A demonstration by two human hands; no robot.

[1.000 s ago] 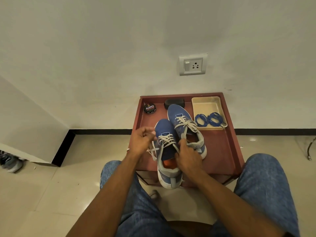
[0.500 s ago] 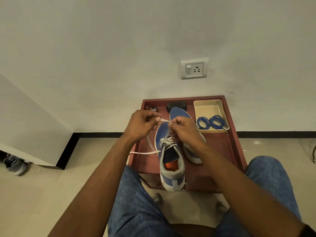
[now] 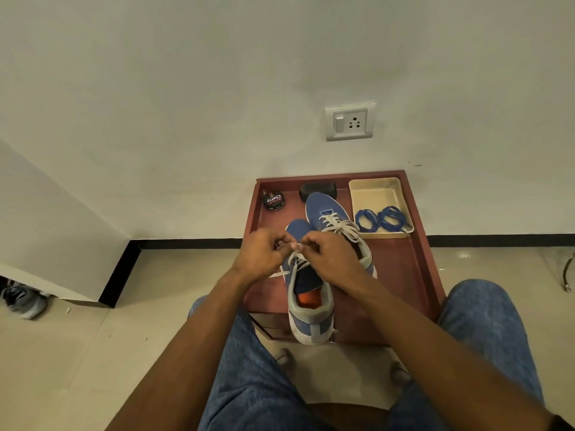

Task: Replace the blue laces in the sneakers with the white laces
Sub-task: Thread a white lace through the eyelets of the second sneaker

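Two blue sneakers stand on a small red-brown table (image 3: 401, 275). The near sneaker (image 3: 309, 309) points away from me, its heel over the table's front edge, and carries a white lace (image 3: 294, 259). My left hand (image 3: 261, 253) and my right hand (image 3: 329, 259) meet above its laced part, each pinching a strand of that white lace. The far sneaker (image 3: 326, 213) lies behind, its white lace (image 3: 339, 227) tied. Two coiled blue laces (image 3: 381, 218) lie in a beige tray (image 3: 375, 189) at the table's back right.
A round shoe-polish tin (image 3: 273, 200) and a black brush (image 3: 318, 189) sit at the table's back. A wall socket (image 3: 350, 121) is above. My knees in jeans flank the table. A grey shoe (image 3: 25, 301) lies on the floor far left.
Both hands rose from the sides of the near sneaker, pulled the white lace ends up, then came close together over the laced part. The sneaker stayed in place.
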